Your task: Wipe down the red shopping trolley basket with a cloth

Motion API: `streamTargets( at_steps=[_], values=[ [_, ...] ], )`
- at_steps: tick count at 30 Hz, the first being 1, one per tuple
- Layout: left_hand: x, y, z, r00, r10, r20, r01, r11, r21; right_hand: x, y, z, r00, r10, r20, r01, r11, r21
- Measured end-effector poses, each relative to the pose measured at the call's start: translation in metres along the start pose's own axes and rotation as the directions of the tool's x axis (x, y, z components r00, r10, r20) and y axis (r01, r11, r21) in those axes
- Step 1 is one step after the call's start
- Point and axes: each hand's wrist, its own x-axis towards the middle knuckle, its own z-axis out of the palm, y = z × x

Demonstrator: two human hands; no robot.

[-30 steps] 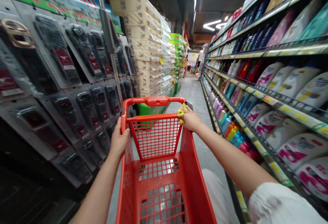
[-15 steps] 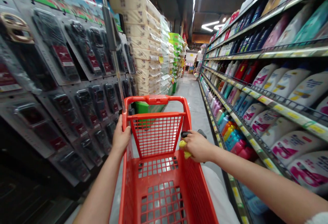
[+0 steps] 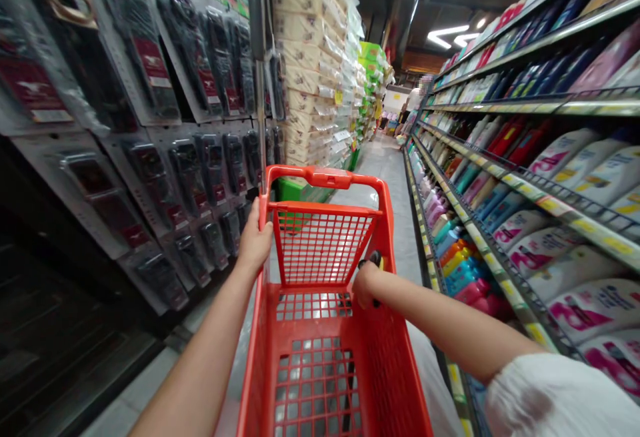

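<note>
Head view: left fingers (image 3: 256, 216) grip the red cart (image 3: 327, 177), right hand (image 3: 367, 280) clutches a black item (image 3: 374, 258).

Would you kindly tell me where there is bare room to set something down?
The red shopping cart has bare basket floor beside its left wall; the aisle floor is bare between the green boxes and bottle shelves. It is tighter by the cart's right wall, where the right hand is, and crowded on the shelves and among the packaged belts.
</note>
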Motion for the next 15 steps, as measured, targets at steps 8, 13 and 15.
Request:
streamTargets(
  at_steps=[8, 13, 15],
  values=[
    [-0.003, 0.002, 0.001, 1.0, -0.015, -0.006, 0.015, 1.0, 0.007, -0.061, 0.029, -0.035, 1.0, 0.022, -0.003, -0.022, 0.972, -0.233],
    [-0.013, 0.006, -0.002, 0.996, -0.066, -0.061, 0.069, 0.996, 0.056, -0.018, 0.045, -0.043, 0.981, 0.122, -0.149, -0.142, 0.981, -0.135],
    [-0.018, 0.007, -0.004, 0.992, -0.085, -0.094, 0.092, 0.993, 0.077, 0.004, 0.033, -0.028, 0.971, 0.114, -0.21, -0.133, 0.988, -0.082]
  ],
)
